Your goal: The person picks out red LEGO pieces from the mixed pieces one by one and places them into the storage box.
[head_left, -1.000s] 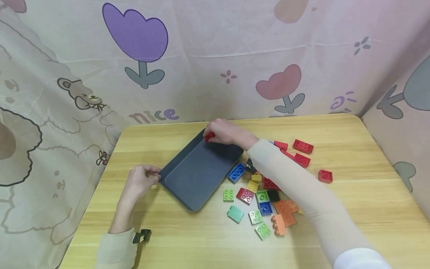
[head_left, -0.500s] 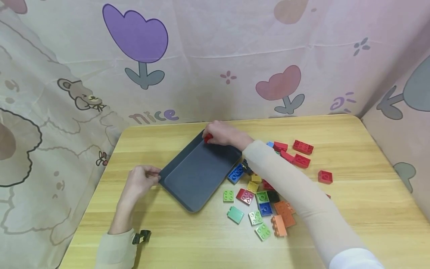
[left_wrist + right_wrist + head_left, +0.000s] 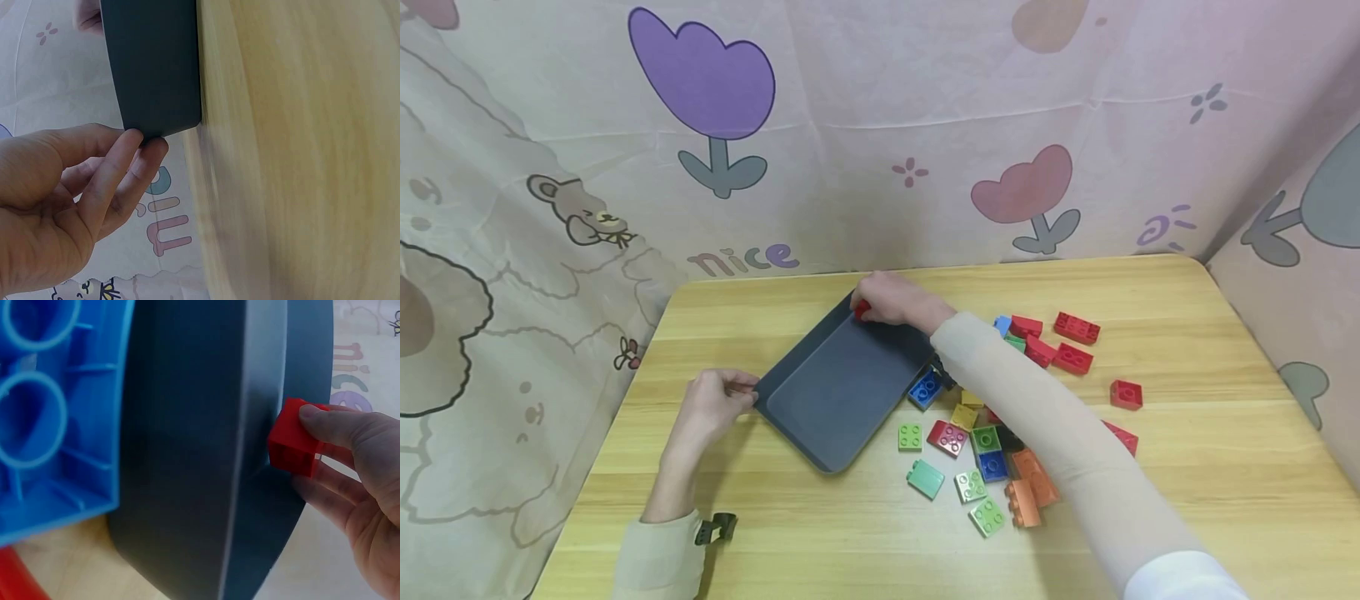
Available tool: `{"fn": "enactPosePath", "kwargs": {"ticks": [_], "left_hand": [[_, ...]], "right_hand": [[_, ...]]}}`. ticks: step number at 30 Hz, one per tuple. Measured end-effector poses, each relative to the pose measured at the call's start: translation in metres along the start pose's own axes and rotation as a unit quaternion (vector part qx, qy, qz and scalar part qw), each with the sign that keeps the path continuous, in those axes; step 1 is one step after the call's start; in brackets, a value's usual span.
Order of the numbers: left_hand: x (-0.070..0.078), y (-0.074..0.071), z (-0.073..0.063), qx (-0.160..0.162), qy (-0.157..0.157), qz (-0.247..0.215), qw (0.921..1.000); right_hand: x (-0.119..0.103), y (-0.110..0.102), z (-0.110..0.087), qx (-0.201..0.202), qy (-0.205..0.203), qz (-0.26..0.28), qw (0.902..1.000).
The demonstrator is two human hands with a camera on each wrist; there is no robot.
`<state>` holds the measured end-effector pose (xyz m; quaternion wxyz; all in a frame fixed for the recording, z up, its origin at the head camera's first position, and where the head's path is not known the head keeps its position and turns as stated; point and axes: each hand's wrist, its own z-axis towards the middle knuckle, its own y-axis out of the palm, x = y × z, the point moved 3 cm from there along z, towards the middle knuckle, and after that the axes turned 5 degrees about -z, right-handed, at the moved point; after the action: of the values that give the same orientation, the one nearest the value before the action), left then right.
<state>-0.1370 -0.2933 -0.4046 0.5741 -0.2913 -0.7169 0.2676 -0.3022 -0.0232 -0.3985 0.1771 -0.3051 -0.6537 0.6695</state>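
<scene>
A dark grey rectangular tray (image 3: 842, 387) lies at an angle on the table. My left hand (image 3: 717, 404) pinches its near left corner; in the left wrist view the thumb and fingers (image 3: 115, 172) meet at the edge of the tray wall (image 3: 156, 69). At the tray's far corner, my right hand (image 3: 895, 300) holds a red toy building brick (image 3: 861, 310) just inside the walls. The right wrist view shows the red brick (image 3: 294, 437) between the thumb and fingers, right by the corner. Bare tray floor shows elsewhere.
Right of the tray lie several loose bricks, among them a blue brick (image 3: 926, 389), a lime brick (image 3: 911, 437), a teal brick (image 3: 926, 478) and an orange brick (image 3: 1022, 502). Red bricks (image 3: 1077, 327) lie farther right. My right forearm (image 3: 1037, 400) passes over part of the pile.
My right hand has shifted very slightly left and down with the red brick, and its forearm has swung a little left, uncovering more bricks. The left hand and tray stay nearly still.
</scene>
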Motion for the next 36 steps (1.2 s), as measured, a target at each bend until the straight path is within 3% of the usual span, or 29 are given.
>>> {"fn": "enactPosePath", "kwargs": {"ticks": [14,36], "left_hand": [[0.000,0.000,-0.001,0.004,0.006,0.004,1.0000],[-0.001,0.000,0.000,0.003,0.005,-0.002,1.0000]], "right_hand": [[-0.001,0.010,0.003,-0.012,0.011,-0.023,0.9996],[-0.005,0.010,0.007,-0.015,0.003,-0.061,0.9980]]}}
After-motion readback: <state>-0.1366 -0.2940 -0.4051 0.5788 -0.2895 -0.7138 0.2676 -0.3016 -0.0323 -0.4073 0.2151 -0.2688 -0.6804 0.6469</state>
